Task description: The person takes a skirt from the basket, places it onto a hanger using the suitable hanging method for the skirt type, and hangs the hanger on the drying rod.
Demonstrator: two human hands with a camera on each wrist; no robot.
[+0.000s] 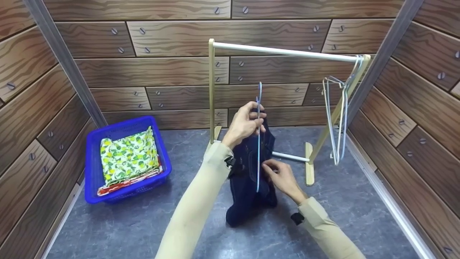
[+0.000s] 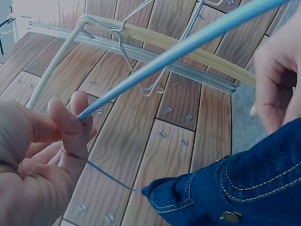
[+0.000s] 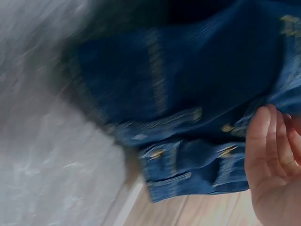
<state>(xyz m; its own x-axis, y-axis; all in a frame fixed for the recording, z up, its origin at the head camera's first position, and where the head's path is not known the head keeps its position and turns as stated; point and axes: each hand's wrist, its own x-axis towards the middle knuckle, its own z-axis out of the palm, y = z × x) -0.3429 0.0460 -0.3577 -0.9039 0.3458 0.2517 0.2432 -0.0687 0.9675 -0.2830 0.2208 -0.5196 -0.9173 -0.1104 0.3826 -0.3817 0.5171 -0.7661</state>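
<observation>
My left hand (image 1: 246,122) holds a blue wire hanger (image 1: 258,154), with its hook standing up above the fingers. In the left wrist view, the hanger's bar (image 2: 188,49) runs between those fingers. A dark blue denim garment (image 1: 242,196) hangs at the hanger and reaches down close to the floor. Pale stitching and a metal button (image 2: 231,216) show on it. My right hand (image 1: 282,176) pinches the denim partway down on its right side. In the right wrist view, the fingertips (image 3: 262,120) lie at a stitched edge of the cloth; their far side is hidden.
A wooden clothes rack with a white rail (image 1: 287,51) stands behind the garment. Several wire hangers (image 1: 339,118) hang at its right end. On the floor at left is a blue basket (image 1: 163,154) with folded lemon-print cloth (image 1: 131,156). Wood-patterned walls enclose the grey floor.
</observation>
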